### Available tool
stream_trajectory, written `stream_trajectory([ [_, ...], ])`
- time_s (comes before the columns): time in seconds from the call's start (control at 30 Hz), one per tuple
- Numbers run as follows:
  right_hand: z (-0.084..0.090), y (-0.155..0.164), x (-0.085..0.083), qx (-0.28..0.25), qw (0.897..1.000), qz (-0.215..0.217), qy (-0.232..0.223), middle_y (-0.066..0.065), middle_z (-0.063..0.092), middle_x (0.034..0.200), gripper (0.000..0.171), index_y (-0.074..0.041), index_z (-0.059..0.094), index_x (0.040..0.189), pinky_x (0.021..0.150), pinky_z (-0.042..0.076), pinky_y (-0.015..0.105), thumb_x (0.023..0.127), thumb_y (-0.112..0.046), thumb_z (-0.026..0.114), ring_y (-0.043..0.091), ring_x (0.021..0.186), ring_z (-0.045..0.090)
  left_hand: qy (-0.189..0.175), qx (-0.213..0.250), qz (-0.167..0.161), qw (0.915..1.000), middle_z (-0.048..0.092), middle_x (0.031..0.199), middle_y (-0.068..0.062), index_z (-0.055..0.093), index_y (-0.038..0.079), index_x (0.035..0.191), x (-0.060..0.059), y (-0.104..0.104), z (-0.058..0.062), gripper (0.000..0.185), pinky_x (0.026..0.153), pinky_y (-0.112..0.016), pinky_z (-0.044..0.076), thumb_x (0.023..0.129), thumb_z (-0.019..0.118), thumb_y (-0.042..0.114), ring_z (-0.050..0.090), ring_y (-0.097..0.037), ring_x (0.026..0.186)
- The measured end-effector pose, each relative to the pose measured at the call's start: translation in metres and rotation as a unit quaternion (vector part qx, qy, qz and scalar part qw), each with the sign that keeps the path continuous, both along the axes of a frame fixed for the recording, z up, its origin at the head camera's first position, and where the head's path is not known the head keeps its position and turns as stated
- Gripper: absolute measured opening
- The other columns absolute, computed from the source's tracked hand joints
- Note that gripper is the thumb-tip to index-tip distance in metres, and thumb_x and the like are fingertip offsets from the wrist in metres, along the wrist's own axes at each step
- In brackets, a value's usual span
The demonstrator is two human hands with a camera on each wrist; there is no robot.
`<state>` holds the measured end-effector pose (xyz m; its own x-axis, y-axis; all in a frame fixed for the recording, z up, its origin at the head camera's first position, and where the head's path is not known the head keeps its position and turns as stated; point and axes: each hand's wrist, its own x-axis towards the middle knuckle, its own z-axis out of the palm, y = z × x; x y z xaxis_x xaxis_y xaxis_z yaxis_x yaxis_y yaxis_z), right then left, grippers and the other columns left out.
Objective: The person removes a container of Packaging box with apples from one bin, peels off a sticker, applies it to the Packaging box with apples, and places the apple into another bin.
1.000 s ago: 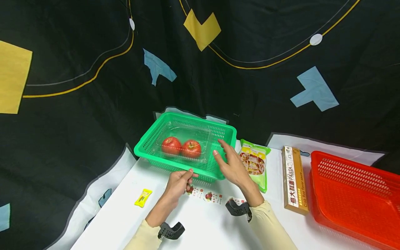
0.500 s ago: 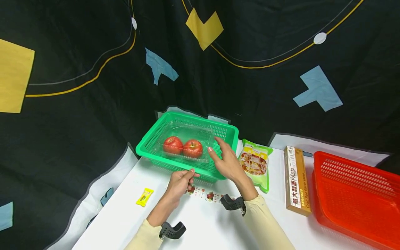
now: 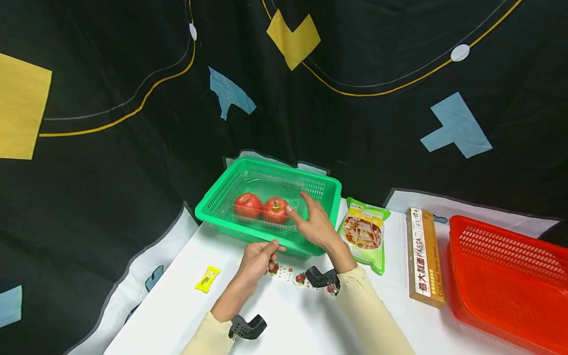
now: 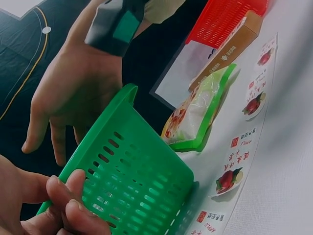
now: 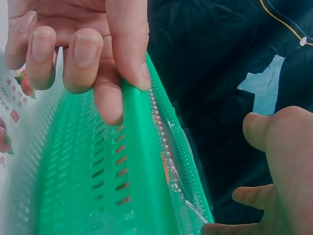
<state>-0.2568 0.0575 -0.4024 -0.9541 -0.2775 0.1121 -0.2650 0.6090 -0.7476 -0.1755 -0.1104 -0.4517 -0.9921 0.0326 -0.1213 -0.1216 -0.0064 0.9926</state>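
Observation:
A green basket [image 3: 319,190] stands on the white table [image 3: 177,305] and holds a clear plastic box [image 3: 266,185] with two red apples [image 3: 247,204]. My left hand [image 3: 268,249] grips the basket's near rim, thumb over the edge and fingers on the outer wall [image 5: 93,54]. My right hand [image 3: 303,217] hovers over the basket with fingers spread and straight, its index tip close to the box by the right apple [image 3: 275,210]; whether it touches is unclear. In the left wrist view the right hand [image 4: 73,93] hangs above the basket wall [image 4: 132,181].
A strip of apple stickers [image 3: 290,275] lies in front of the basket. A small yellow packet [image 3: 206,278] lies to the left. To the right are a green snack bag [image 3: 365,234], a pasta box [image 3: 423,256] and a red basket [image 3: 506,276]. A black patterned cloth hangs behind.
My right hand has moved left from the basket's right end to over the box beside the apples. My left hand has stayed on the rim.

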Motion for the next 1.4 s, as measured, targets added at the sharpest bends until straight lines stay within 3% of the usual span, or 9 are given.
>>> stream_trajectory([
  [0.17, -0.001, -0.004, -0.003, -0.004, 1.000, -0.019, -0.019, 0.015, 0.030, 0.156, 0.072, -0.013, 0.030, 0.154, 0.111, 0.018, 0.060, 0.097, -0.051, 0.052, 0.042, 0.144, 0.017, -0.001, -0.003, -0.003, 1.0000, 0.049, 0.068, 0.001, 0.070, -0.009, 0.103, 0.000, 0.001, 0.000, 0.037, 0.050, -0.022, 0.031, 0.103, 0.052, 0.024, 0.043, -0.013, 0.055],
  [0.5, -0.004, -0.015, -0.010, -0.017, 0.998, -0.039, -0.043, 0.018, 0.033, 0.154, 0.074, -0.009, 0.029, 0.154, 0.109, 0.025, 0.058, 0.097, -0.048, 0.055, 0.039, 0.142, 0.023, -0.008, -0.013, -0.002, 0.9999, 0.049, 0.068, 0.001, 0.071, -0.007, 0.102, 0.000, -0.001, 0.003, 0.037, 0.048, -0.021, 0.029, 0.103, 0.053, 0.025, 0.044, -0.013, 0.055],
  [0.93, -0.010, -0.023, -0.013, -0.021, 0.995, -0.054, -0.084, 0.025, 0.036, 0.149, 0.075, -0.010, 0.028, 0.155, 0.105, 0.034, 0.057, 0.097, -0.050, 0.054, 0.041, 0.136, 0.034, -0.006, -0.020, -0.002, 0.9998, 0.050, 0.068, 0.002, 0.073, -0.004, 0.100, 0.000, -0.002, 0.003, 0.036, 0.047, -0.021, 0.027, 0.102, 0.054, 0.026, 0.044, -0.013, 0.055],
  [1.17, -0.012, -0.024, -0.015, -0.034, 0.993, -0.072, -0.082, 0.023, 0.041, 0.147, 0.070, -0.009, 0.031, 0.153, 0.104, 0.036, 0.054, 0.098, -0.044, 0.055, 0.040, 0.134, 0.039, -0.008, -0.022, -0.002, 0.9997, 0.050, 0.067, 0.002, 0.074, -0.002, 0.098, -0.001, -0.003, 0.002, 0.035, 0.047, -0.021, 0.027, 0.102, 0.054, 0.026, 0.044, -0.013, 0.055],
  [1.3, -0.012, -0.024, -0.015, -0.047, 0.991, -0.083, -0.092, 0.023, 0.043, 0.146, 0.067, -0.011, 0.032, 0.153, 0.101, 0.040, 0.052, 0.098, -0.040, 0.057, 0.039, 0.123, 0.051, -0.006, -0.025, -0.003, 0.9997, 0.050, 0.068, 0.002, 0.074, -0.003, 0.099, -0.001, -0.003, 0.003, 0.035, 0.047, -0.021, 0.027, 0.102, 0.054, 0.027, 0.044, -0.013, 0.056],
  [1.4, -0.013, -0.024, -0.015, -0.049, 0.991, -0.083, -0.090, 0.024, 0.045, 0.144, 0.064, -0.013, 0.032, 0.153, 0.100, 0.040, 0.053, 0.098, -0.032, 0.059, 0.040, 0.121, 0.053, -0.009, -0.025, -0.001, 0.9997, 0.050, 0.067, 0.002, 0.074, -0.003, 0.099, -0.001, -0.002, 0.002, 0.035, 0.047, -0.021, 0.027, 0.101, 0.055, 0.026, 0.044, -0.013, 0.055],
])
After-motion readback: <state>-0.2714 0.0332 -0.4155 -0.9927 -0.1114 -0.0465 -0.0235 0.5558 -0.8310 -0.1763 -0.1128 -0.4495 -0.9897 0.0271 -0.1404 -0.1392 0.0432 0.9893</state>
